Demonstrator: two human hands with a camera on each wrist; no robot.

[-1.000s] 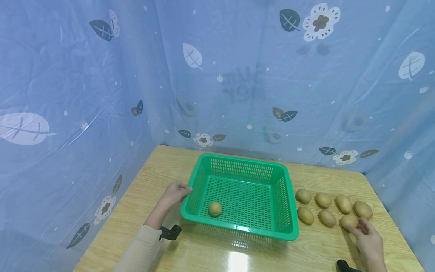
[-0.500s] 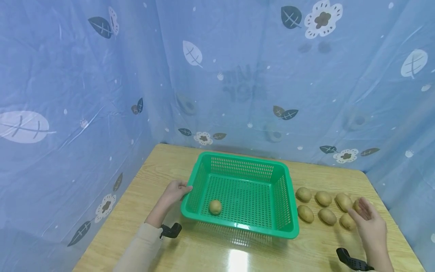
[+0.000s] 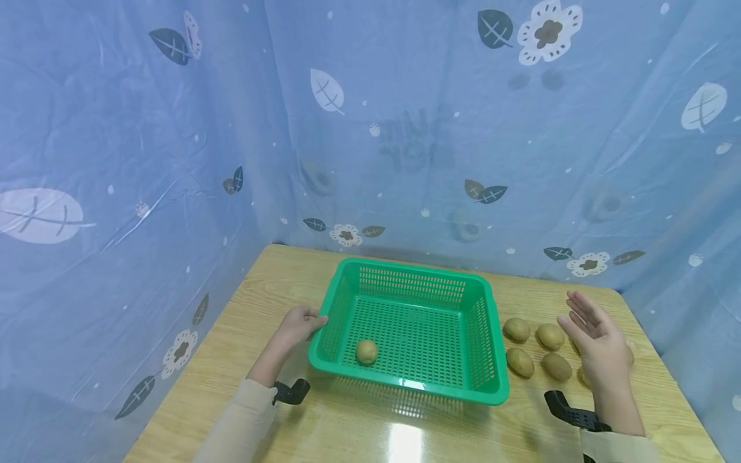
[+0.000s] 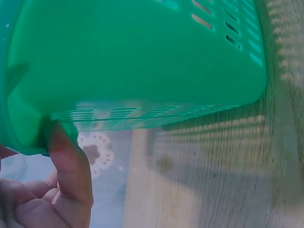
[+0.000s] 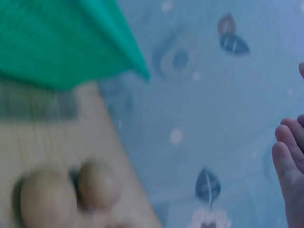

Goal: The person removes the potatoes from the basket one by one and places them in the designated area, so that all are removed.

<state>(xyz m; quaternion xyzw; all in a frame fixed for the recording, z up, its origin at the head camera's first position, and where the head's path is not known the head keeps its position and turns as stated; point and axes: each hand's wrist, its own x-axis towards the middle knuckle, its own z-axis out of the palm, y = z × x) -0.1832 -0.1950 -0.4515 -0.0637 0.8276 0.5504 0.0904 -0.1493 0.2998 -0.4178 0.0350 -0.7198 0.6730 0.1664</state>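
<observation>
A green plastic basket (image 3: 405, 395) with slotted walls sits mid-table, one potato (image 3: 366, 352) lying near its front left corner. My left hand (image 3: 296, 326) pinches the basket's left rim; in the left wrist view a finger (image 4: 71, 166) curls under the rim lip. Over the potatoes on the right hovers my right hand (image 3: 599, 341), holding nothing, fingers extended and apart from the thumb. It partly covers the rightmost potatoes. Left of it, a potato (image 3: 550, 336) and a darker potato (image 3: 557, 366) show fully. The right wrist view catches blurred potatoes (image 5: 49, 199) and fingers (image 5: 285, 161).
Potatoes stand in two rows between the basket and the table's right side. The wooden table (image 3: 278, 276) meets a blue patterned curtain (image 3: 393, 161) at the back, which also hangs at both sides. Black wrist mounts (image 3: 291, 392) stick out at both wrists.
My right hand has let go of the front-row potato, lifted off, and moved up and left over the rows. The left hand keeps its hold on the rim; basket and potatoes stay put.
</observation>
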